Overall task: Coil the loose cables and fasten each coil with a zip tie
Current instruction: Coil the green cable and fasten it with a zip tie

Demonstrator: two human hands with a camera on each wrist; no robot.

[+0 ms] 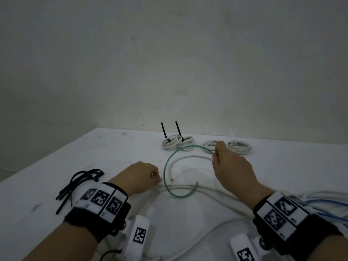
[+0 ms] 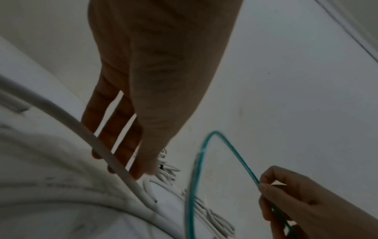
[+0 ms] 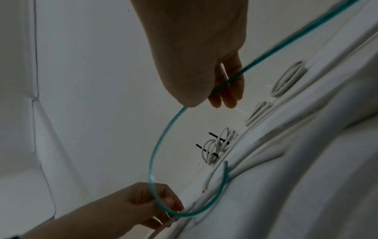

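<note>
R hand (image 1: 232, 167) pinches green cable (image 1: 165, 166), looped left.

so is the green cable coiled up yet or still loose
Still loose. The green cable makes only one open arc; its free end lies uncoiled on the table, with no zip tie on it. The right hand pinches it.

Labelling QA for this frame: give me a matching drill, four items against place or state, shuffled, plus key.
Items:
1. thin green cable
2. bundle of loose black zip ties
3. white cable coils with black ties
4. right hand

States:
A. far edge, already fastened
B. arched in a loop between both hands
C. pinching the green cable
D. lying left of the left hand

Pairs: 1-B, 2-D, 3-A, 4-C
</note>
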